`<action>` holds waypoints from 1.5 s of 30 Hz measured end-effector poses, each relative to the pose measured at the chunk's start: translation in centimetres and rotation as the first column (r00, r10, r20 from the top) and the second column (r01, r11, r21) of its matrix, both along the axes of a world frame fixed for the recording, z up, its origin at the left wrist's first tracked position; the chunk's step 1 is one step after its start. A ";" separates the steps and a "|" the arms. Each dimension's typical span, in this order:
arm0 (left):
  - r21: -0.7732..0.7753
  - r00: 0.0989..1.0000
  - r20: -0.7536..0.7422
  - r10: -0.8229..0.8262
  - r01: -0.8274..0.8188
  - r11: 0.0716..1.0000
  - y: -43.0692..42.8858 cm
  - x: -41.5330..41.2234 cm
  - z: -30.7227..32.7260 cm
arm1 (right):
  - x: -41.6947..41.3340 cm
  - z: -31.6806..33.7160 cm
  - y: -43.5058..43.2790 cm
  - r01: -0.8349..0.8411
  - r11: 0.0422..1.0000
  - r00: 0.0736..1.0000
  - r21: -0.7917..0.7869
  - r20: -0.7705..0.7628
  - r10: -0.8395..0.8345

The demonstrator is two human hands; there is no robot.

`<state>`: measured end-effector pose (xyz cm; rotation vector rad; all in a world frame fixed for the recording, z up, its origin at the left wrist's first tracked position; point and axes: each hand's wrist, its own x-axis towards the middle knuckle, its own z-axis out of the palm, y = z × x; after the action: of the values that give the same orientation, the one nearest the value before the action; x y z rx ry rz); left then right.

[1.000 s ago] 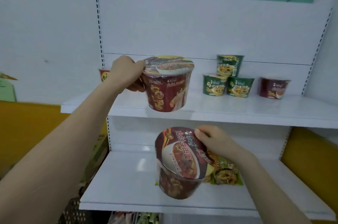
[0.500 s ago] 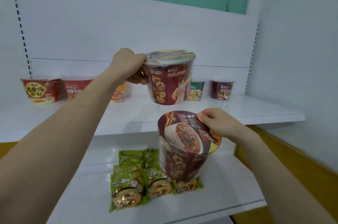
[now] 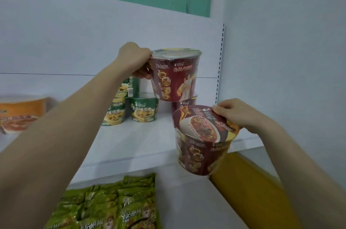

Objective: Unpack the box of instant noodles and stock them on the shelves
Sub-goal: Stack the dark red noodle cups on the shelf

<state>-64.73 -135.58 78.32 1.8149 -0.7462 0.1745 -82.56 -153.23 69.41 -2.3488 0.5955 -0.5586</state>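
My left hand [image 3: 135, 58] grips a dark red noodle cup [image 3: 175, 77] by its rim and holds it upright above the upper shelf [image 3: 134, 142], just over another red cup [image 3: 182, 104] that stands near the shelf's right end. My right hand [image 3: 236, 113] holds a second dark red noodle cup [image 3: 202, 139] by its lid edge. That cup is tilted toward me in front of the shelf's front edge.
Three green noodle cups [image 3: 144, 110] are stacked on the upper shelf, left of the red ones. An orange bowl [image 3: 20, 112] sits at the far left. Green noodle packets [image 3: 116, 208] lie on the lower shelf. A white wall closes the right side, with a yellow panel [image 3: 247, 191] below.
The view has swung to the right and closer to the shelf. Both hands have carried their cups toward the right end of the upper shelf, the left one now above the standing red cup.
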 end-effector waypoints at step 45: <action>0.133 0.996 0.037 0.080 -0.084 0.988 -23.2 15.2 1.2 | 25.5 -1.0 -33.9 0.236 0.942 0.969 0.239 -0.135 -0.208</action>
<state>-49.48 -158.78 79.53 1.9767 -0.7209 0.2119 -57.07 -187.16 68.37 -2.0923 0.9347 -0.4268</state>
